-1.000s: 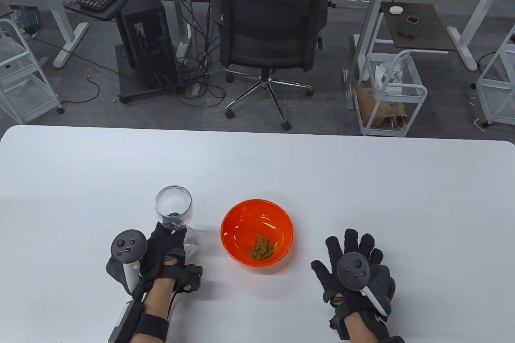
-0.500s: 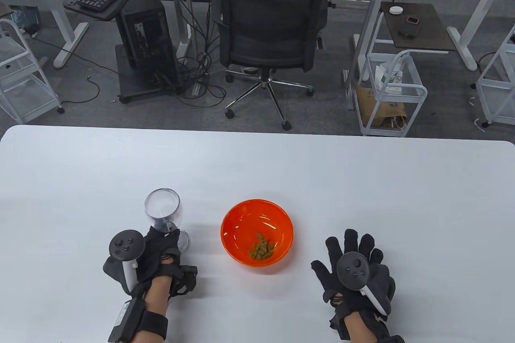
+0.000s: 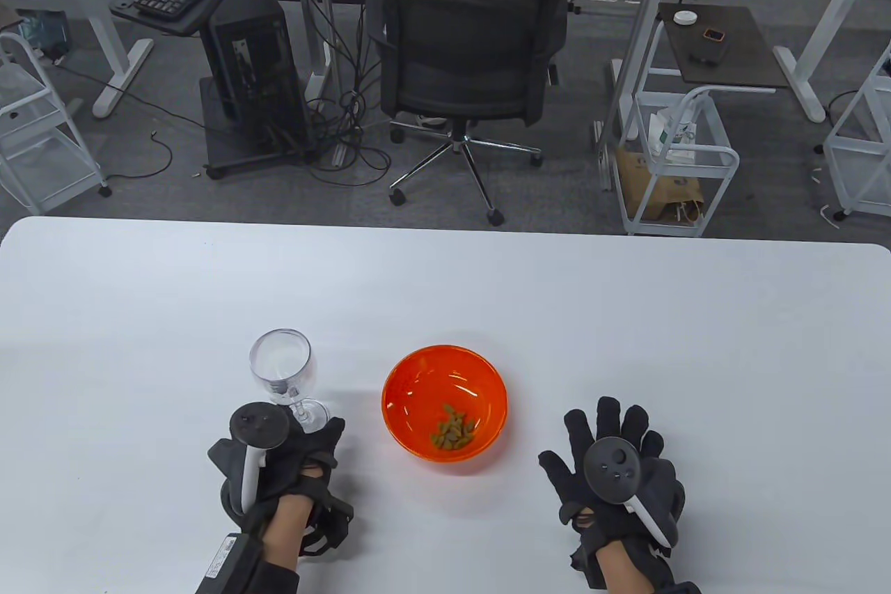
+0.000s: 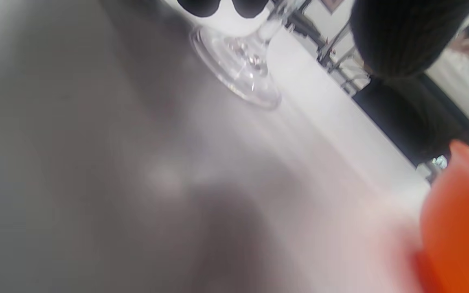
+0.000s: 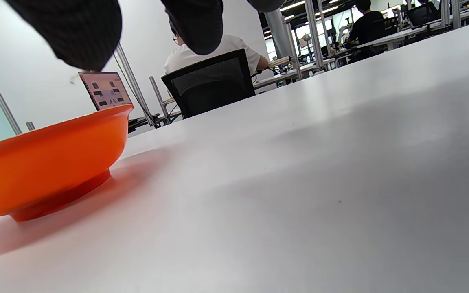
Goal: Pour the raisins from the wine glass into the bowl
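While the wine glass [image 3: 281, 366] stands upright on the surface [image 3: 445, 287] left of the orange bowl [image 3: 404, 381] — raisins [image 3: 454, 430] inside — I see my left hand [image 3: 278, 462] just behind its base, grip unclear; right hand [image 3: 612, 475] lies flat, fingers [image 3: 607, 417] spread wide.

1. Table [image 3: 487, 287]: white top with rounded far corners, spanning the full width of the table view.
2. Wine glass [image 3: 282, 371]: clear, upright, its round foot on the tabletop at near left; the left wrist view shows the foot [image 4: 236, 65] flat on the surface.
3. Bowl [image 3: 444, 401]: orange, standing near the centre, to the right of the glass and apart from it. Holds a small heap of raisins [image 3: 454, 430].
4. Right hand [image 3: 612, 475]: gloved, flat on the top, fingers spread, to the right of the bowl.
5. Left hand [image 3: 278, 462]: gloved, at the near side of the glass's foot; contact with the top cannot be told.
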Action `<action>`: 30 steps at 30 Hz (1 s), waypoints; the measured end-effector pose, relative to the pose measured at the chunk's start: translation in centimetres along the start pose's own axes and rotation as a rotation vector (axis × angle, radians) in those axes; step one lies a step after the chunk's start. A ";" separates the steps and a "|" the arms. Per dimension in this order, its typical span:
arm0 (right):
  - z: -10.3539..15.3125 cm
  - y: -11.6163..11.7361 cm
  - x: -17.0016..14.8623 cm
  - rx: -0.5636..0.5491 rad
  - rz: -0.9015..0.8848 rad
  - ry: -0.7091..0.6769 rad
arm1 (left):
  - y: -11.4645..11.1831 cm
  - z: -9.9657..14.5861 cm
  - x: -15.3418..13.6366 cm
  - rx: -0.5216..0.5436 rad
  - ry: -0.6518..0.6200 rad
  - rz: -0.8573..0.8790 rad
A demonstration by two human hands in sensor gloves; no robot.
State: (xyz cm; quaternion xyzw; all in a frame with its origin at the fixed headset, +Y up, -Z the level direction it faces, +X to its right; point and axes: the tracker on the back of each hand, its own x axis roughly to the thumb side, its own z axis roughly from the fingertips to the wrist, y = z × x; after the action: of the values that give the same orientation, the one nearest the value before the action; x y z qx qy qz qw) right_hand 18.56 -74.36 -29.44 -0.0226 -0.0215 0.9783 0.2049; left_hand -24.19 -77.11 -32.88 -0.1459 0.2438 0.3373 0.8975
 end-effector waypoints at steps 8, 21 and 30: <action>0.1 0.0 -0.1 0.014 -0.008 0.007 | -1.3 2.3 1.7 -0.134 0.013 -0.131; 0.7 -0.6 1.4 0.006 -0.086 -0.076 | -2.2 6.7 6.5 0.038 -0.412 -0.255; 3.1 -2.1 4.9 -0.192 -0.111 -0.268 | -1.4 9.3 8.2 0.275 -0.715 -0.305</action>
State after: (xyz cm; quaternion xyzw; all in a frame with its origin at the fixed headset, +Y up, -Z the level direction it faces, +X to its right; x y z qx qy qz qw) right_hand 14.80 -70.54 -26.44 0.0898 -0.1433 0.9531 0.2508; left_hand -14.76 -69.78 -29.38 0.0673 -0.0651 0.1943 0.9765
